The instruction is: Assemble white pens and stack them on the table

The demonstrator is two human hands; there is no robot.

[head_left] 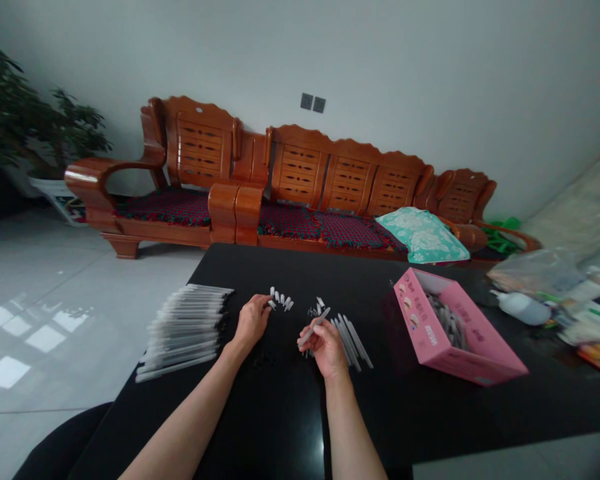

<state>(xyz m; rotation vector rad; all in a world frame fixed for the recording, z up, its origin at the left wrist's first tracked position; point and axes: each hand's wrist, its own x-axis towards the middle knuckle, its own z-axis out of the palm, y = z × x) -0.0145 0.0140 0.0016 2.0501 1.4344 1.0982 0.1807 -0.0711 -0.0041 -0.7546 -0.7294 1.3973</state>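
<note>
My left hand (253, 321) rests on the black table (260, 413), its fingertips pinched on a small white cap (271, 305) at the edge of a cluster of several white caps (282, 300). My right hand (325, 343) is closed around a thin translucent pen barrel (316, 325) that points up and to the right. Several more pen barrels (353, 340) lie loose just right of that hand. A long row of finished pens (185, 330) lies side by side left of my left hand.
An open pink box (473, 357) with more pen parts stands at the right. Beyond it lie a white bottle (523, 308), a plastic bag and clutter. A wooden sofa (300, 183) runs along the wall behind, with a potted plant (25, 120) at far left.
</note>
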